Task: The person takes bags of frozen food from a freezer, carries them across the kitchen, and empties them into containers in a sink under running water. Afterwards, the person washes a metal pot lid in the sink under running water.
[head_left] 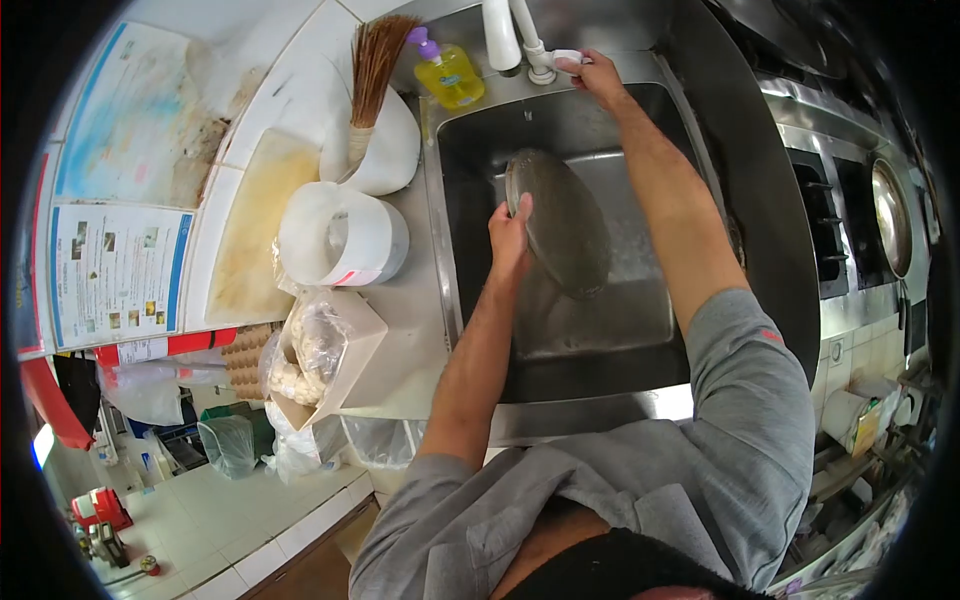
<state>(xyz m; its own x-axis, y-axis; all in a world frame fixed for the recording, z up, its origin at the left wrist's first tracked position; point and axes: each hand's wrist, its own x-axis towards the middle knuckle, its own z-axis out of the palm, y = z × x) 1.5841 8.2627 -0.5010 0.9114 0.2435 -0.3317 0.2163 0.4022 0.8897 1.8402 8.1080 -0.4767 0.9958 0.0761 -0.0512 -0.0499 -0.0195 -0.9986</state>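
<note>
A round, dark metal pan or lid [568, 225] is tilted inside the steel sink [590, 340]. My left hand [510, 232] grips its left rim, thumb on the near face and the other fingers mostly hidden. At the sink's back edge, my right hand [597, 77] is closed round the white handle [568, 60] of the faucet [500, 35]. No water stream shows below the spout.
Left of the sink are a yellow soap bottle [449, 78], a twig brush [378, 70] in a white container, a white tub [385, 240] and a bin holding plastic bags [350, 350]. A stove [850, 220] stands at the right.
</note>
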